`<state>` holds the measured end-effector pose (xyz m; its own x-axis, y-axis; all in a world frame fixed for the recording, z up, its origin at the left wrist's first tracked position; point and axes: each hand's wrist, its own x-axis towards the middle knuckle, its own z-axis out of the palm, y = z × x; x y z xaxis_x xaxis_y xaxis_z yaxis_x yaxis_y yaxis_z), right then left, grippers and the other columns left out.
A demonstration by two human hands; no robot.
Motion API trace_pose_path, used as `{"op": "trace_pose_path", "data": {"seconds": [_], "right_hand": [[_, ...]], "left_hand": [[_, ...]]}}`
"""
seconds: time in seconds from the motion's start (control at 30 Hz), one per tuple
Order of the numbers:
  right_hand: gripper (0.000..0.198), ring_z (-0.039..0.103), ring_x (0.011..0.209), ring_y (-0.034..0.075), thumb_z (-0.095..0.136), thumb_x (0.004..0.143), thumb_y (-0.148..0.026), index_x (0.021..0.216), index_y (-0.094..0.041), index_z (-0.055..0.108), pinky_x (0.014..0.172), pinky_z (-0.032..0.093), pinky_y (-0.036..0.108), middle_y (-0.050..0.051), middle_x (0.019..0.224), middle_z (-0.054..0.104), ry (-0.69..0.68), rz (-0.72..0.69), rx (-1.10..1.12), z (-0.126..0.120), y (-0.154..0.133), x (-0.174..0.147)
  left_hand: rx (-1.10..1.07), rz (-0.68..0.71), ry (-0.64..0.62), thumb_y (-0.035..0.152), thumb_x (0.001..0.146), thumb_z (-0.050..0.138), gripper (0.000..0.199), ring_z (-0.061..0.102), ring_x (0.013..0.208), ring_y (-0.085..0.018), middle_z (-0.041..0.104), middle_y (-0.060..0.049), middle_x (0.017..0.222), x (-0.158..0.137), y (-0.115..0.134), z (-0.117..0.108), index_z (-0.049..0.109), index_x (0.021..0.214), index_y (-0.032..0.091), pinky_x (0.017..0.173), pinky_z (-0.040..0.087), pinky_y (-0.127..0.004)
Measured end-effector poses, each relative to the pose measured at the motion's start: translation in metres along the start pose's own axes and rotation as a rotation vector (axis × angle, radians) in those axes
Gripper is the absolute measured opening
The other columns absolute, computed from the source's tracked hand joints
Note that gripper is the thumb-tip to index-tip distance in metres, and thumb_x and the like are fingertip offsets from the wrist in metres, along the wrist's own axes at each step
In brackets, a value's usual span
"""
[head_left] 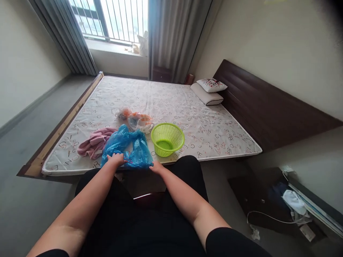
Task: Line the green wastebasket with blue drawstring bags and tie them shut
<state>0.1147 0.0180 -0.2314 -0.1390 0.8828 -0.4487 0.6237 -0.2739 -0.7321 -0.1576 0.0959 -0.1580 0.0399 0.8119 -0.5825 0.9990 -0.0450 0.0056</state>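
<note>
A blue plastic bag (140, 148) lies crumpled at the near edge of the mattress. My left hand (116, 159) is on its near left part, fingers closed on the thin plastic. At the bag's lower right corner, my right hand (156, 166) pinches the edge. Left of the bag rests a bunched pink cloth (96, 142). A green plastic basket (168, 137) stands upright just right of the bag, with nothing seen inside. Behind the bag lie clear and white plastic bags with orange print (139, 121).
The mattress (171, 103) is on a wooden bed frame with a dark headboard (257, 92). Two pillows (210, 89) lie by the headboard. A dark nightstand (254, 200) with a cable and white items stands at right. Grey curtains (174, 35) flank a barred window.
</note>
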Motion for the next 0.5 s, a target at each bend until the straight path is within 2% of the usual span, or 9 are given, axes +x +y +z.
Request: {"op": "trace_pose_path", "data": {"seconds": [0.07,0.13,0.2,0.27,0.33,0.37,0.43,0.5], "right_hand": [[0.032,0.069,0.133,0.029,0.078,0.104,-0.038,0.127,-0.017,0.075,0.118,0.056,0.055,0.011,0.14,0.073,0.021,0.047,0.068,-0.006,-0.009,-0.005],[0.03,0.071,0.129,0.028,0.078,0.104,-0.039,0.124,-0.016,0.076,0.115,0.058,0.052,0.01,0.136,0.075,0.047,0.079,0.167,-0.014,-0.016,-0.013],[0.026,0.074,0.119,0.025,0.078,0.104,-0.037,0.118,-0.016,0.076,0.108,0.061,0.048,0.008,0.126,0.077,0.07,0.079,0.298,-0.022,-0.022,-0.021],[0.021,0.075,0.103,0.021,0.079,0.102,-0.031,0.115,-0.015,0.077,0.098,0.063,0.042,0.006,0.112,0.078,0.089,0.064,0.455,-0.028,-0.028,-0.029],[0.019,0.073,0.088,0.017,0.079,0.098,-0.025,0.115,-0.015,0.078,0.09,0.063,0.036,0.003,0.097,0.077,0.095,0.036,0.632,-0.031,-0.034,-0.035],[0.022,0.071,0.082,0.015,0.078,0.096,-0.024,0.115,-0.016,0.078,0.088,0.062,0.035,0.002,0.09,0.076,0.091,0.019,0.722,-0.031,-0.036,-0.038],[0.029,0.068,0.074,0.013,0.08,0.091,-0.028,0.117,-0.016,0.078,0.085,0.062,0.033,-0.001,0.08,0.073,0.07,-0.018,0.888,-0.031,-0.041,-0.044],[0.038,0.068,0.071,0.013,0.085,0.084,-0.034,0.117,-0.016,0.077,0.083,0.062,0.033,-0.002,0.077,0.071,0.045,-0.053,1.02,-0.03,-0.045,-0.049]], "left_hand": [[0.007,-0.078,0.098,0.055,0.108,0.055,0.067,0.031,0.168,-0.053,0.045,-0.03,0.175,-0.011,-0.009,-0.001,0.059,0.163,0.017,0.129,0.02,-0.081],[-0.038,-0.169,0.262,0.064,0.108,0.049,0.085,0.013,0.173,-0.056,0.021,-0.031,0.185,-0.024,-0.01,0.005,0.04,0.177,0.014,0.13,0.014,-0.082],[-0.095,-0.162,0.408,0.063,0.107,0.052,0.092,0.006,0.174,-0.054,0.008,-0.03,0.188,-0.038,-0.002,0.017,0.029,0.18,0.011,0.134,0.007,-0.079],[-0.141,-0.086,0.544,0.058,0.107,0.057,0.092,0.004,0.175,-0.053,0.003,-0.027,0.189,-0.052,0.013,0.034,0.029,0.181,0.011,0.135,0.003,-0.078],[-0.179,0.013,0.677,0.049,0.107,0.06,0.085,0.004,0.176,-0.048,0.009,-0.024,0.19,-0.064,0.033,0.052,0.033,0.179,0.013,0.136,0.002,-0.076],[-0.2,0.078,0.714,0.045,0.106,0.063,0.079,0.007,0.177,-0.045,0.017,-0.023,0.189,-0.07,0.043,0.059,0.04,0.175,0.014,0.137,0.003,-0.076],[-0.263,0.208,0.698,0.04,0.102,0.071,0.067,0.025,0.173,-0.043,0.039,-0.023,0.181,-0.078,0.062,0.071,0.055,0.163,0.017,0.138,0.008,-0.073],[-0.362,0.27,0.634,0.037,0.096,0.08,0.064,0.048,0.161,-0.042,0.057,-0.024,0.168,-0.081,0.078,0.077,0.062,0.155,0.018,0.137,0.02,-0.07]]}}
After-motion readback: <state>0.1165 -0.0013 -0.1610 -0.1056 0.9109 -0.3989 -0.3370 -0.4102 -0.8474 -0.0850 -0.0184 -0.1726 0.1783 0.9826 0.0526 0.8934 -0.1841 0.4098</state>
